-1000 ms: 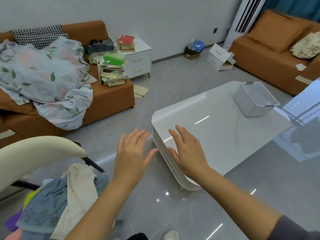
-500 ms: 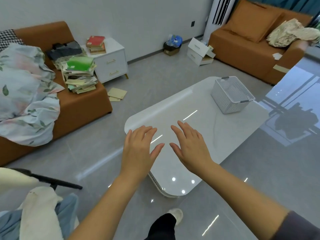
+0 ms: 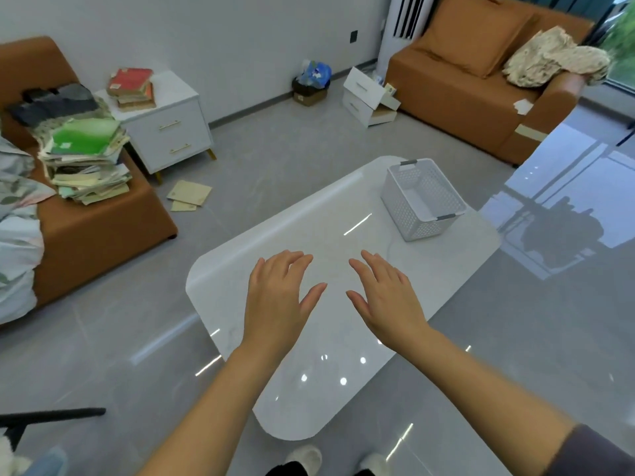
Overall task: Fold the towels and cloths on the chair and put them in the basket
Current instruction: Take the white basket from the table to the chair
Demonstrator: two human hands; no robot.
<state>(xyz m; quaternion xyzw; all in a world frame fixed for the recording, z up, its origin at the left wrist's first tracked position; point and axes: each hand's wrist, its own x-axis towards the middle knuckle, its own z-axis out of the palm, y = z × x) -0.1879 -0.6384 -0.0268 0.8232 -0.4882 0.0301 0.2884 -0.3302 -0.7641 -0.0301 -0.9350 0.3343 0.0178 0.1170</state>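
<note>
Left grip (image 3: 278, 300), right grip (image 3: 386, 298): fingers apart, empty, now both over surface (image 3: 237, 280). Basket (image 3: 423, 198) at 1 o'clock. Chair (image 3: 51, 414), cloths (image 3: 48, 461) slipped almost out of view at 8 o'clock.

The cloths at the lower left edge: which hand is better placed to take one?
Probably the left. The left hand is open, empty and on the side of the cloths; the right hand, also open, hovers nearer the basket.
</note>
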